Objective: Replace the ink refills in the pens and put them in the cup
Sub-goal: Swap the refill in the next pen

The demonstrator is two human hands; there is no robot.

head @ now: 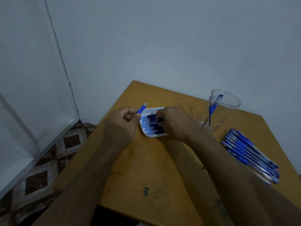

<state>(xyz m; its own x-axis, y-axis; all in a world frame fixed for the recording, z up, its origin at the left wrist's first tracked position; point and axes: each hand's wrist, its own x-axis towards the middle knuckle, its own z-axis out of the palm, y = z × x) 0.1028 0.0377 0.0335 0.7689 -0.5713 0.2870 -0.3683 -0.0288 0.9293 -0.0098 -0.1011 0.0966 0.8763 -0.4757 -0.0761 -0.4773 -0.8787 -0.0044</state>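
Cup (225, 101): 2 pens in. Pen pile (250, 154) beside cup: pending. Left hand (121, 123) grips pen barrel (141, 109); right hand (172, 123) fingers curled in refill tray (146, 133), grasp unclear.

Blue pens (250, 154) lie heaped beside the clear upright cup (218, 110), which holds perhaps two pens.

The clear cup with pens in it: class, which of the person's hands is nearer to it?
Right. The right hand reaches into the white tray just beside the clear cup; the left hand, holding a blue pen piece, is beyond the tray's far side.
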